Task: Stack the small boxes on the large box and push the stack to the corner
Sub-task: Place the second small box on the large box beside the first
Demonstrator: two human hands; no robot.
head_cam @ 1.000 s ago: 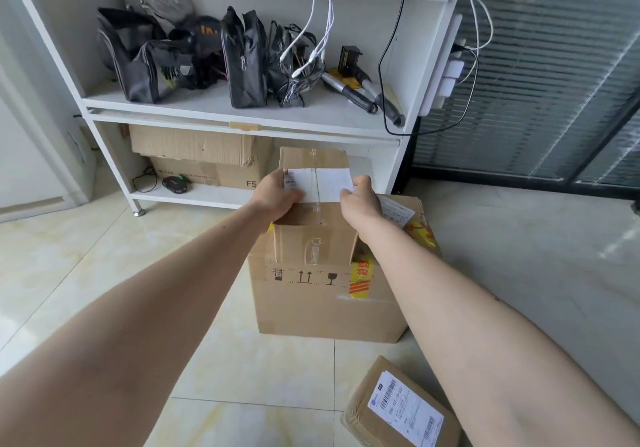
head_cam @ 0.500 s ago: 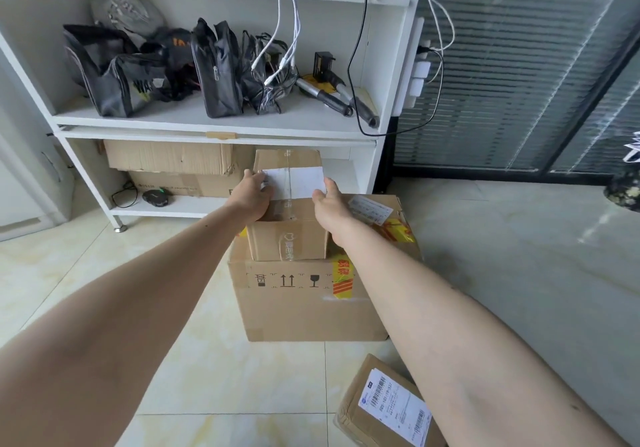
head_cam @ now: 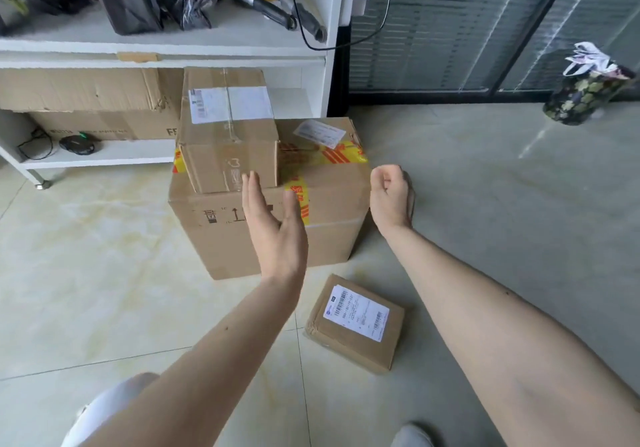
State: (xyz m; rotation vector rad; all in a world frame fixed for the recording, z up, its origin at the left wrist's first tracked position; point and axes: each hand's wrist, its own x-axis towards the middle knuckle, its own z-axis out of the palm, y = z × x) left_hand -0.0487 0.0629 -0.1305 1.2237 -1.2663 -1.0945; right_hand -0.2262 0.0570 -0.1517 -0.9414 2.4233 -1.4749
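Observation:
A large cardboard box (head_cam: 329, 211) with yellow and red tape stands on the tiled floor in front of a white shelf unit. A small cardboard box (head_cam: 225, 127) with a white label rests on its top, at the left side. A second small box (head_cam: 356, 322) with a shipping label lies on the floor nearer to me. My left hand (head_cam: 273, 224) hovers flat and open in front of the large box, holding nothing. My right hand (head_cam: 391, 197) is off the large box's right edge, fingers loosely curled and empty.
The white shelf unit (head_cam: 173, 58) holds black bags, tools and cables above, flattened cartons (head_cam: 79, 100) and a black device (head_cam: 78, 143) below. A glass partition with blinds (head_cam: 485, 30) runs on the right. A floral bag (head_cam: 588, 96) sits on the floor at right.
Both hands have let go of the small box, which now rests on the large box, and have drawn back toward me. The view has tilted down and shifted.

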